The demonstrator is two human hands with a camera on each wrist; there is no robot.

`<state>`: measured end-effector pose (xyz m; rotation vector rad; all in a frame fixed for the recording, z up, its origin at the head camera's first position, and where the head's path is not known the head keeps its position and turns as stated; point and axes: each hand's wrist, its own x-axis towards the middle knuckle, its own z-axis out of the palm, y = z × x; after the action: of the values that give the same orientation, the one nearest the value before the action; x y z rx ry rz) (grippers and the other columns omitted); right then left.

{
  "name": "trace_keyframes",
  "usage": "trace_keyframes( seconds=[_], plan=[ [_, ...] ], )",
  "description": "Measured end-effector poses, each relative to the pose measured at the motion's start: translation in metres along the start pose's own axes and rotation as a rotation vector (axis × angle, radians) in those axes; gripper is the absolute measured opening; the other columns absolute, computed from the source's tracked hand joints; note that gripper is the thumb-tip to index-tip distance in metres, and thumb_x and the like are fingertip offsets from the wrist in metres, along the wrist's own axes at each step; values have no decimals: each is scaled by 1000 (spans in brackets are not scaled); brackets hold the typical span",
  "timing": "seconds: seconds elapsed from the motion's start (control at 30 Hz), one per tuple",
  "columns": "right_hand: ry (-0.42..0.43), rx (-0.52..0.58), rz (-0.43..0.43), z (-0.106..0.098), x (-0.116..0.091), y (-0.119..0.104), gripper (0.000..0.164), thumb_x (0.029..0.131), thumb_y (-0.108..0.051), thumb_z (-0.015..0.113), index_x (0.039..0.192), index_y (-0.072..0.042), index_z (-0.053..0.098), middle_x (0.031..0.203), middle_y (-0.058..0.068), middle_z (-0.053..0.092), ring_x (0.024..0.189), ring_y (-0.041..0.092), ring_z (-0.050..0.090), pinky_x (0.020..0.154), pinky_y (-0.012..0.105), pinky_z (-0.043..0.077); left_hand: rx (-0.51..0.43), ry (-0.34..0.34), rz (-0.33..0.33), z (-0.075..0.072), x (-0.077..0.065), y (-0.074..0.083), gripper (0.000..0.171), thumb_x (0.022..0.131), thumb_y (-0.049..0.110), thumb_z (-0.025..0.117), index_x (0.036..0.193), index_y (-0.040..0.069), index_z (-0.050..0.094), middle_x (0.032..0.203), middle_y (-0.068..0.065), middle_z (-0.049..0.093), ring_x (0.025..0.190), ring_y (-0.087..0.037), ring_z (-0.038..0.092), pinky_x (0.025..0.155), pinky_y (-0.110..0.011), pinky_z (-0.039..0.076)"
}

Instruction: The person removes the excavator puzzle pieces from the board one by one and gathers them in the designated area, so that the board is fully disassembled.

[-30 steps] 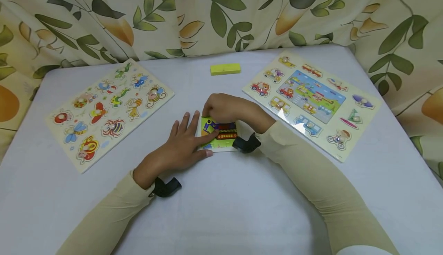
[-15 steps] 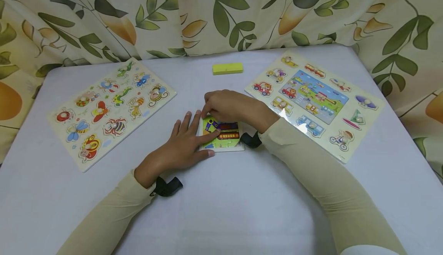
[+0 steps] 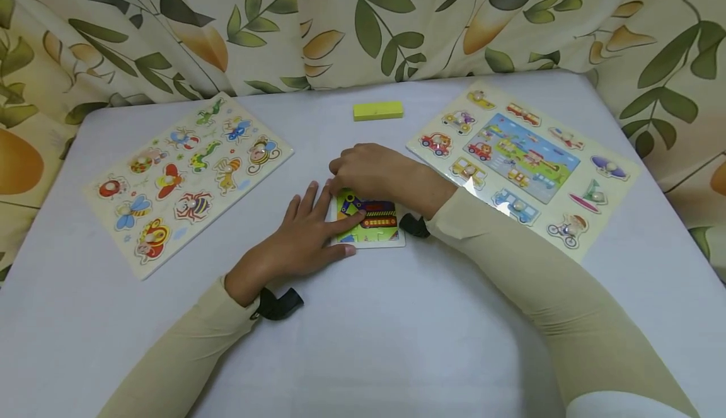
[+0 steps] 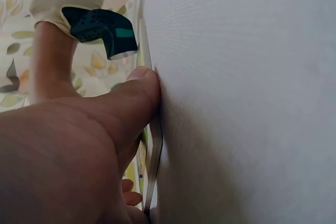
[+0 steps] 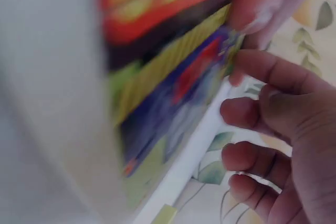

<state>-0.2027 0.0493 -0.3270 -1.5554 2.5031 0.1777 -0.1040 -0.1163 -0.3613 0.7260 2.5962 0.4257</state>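
A small square jigsaw puzzle (image 3: 379, 221) with a picture of a digger lies flat in the middle of the table. Fingers spread, my left hand (image 3: 300, 235) rests at its left side, with the index finger lying across the picture and the thumb along the bottom edge. Over the top edge bends my right hand (image 3: 371, 172), covering the upper left corner. In the right wrist view its index finger (image 5: 275, 72) reaches the puzzle's edge beside the left hand's fingers, while the other fingers curl loosely with nothing visible between them.
To the left lies an insect peg puzzle board (image 3: 193, 172). A vehicle peg puzzle board (image 3: 567, 216) is on the right, partly under the right forearm. A yellow block (image 3: 377, 111) sits toward the back, before a leaf-patterned curtain (image 3: 340, 21).
The right hand has shifted slightly at the puzzle's upper left corner and lies lower over it. The left hand keeps its place on the puzzle; the whole head view has drifted a little.
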Motion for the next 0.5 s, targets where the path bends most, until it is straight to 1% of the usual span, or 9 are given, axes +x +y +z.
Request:
trace_keyframes(
  seconds=[0.1,0.2,0.3,0.4,0.5],
  plan=[
    [12,13,2,2,-2,1,29,91,-10,69,115,-26,74,112,1,66,101,22,60,91,38,46,9,2,2,1,1,2,60,96,53,53,150,37,34,160,-17,-11,143,-43,-16,109,-63,-2],
    [48,-10,-13,4,-4,2,28,90,-10,70,115,-23,74,113,2,65,101,22,60,89,38,47,19,1,0,1,1,2,60,96,53,53,150,38,34,160,-17,-11,143,-43,-16,109,-63,-2],
    [88,-20,-8,7,-9,6,20,89,-9,71,107,-17,76,108,3,65,94,22,61,84,36,49,26,-3,-10,1,1,3,60,95,53,54,150,38,34,160,-18,-12,143,-42,-17,109,-62,-3],
    [118,37,15,9,-14,9,15,88,-7,72,100,-16,76,106,2,63,91,19,60,82,33,50,23,-7,-24,1,1,2,60,95,52,54,150,39,33,160,-18,-13,143,-41,-18,110,-62,-4],
    [128,123,19,10,-18,9,19,88,-6,72,102,-18,77,110,3,62,95,18,59,84,32,49,17,-5,-22,2,2,2,61,95,52,55,150,37,34,160,-18,-13,143,-41,-18,109,-62,-4]
  ],
)
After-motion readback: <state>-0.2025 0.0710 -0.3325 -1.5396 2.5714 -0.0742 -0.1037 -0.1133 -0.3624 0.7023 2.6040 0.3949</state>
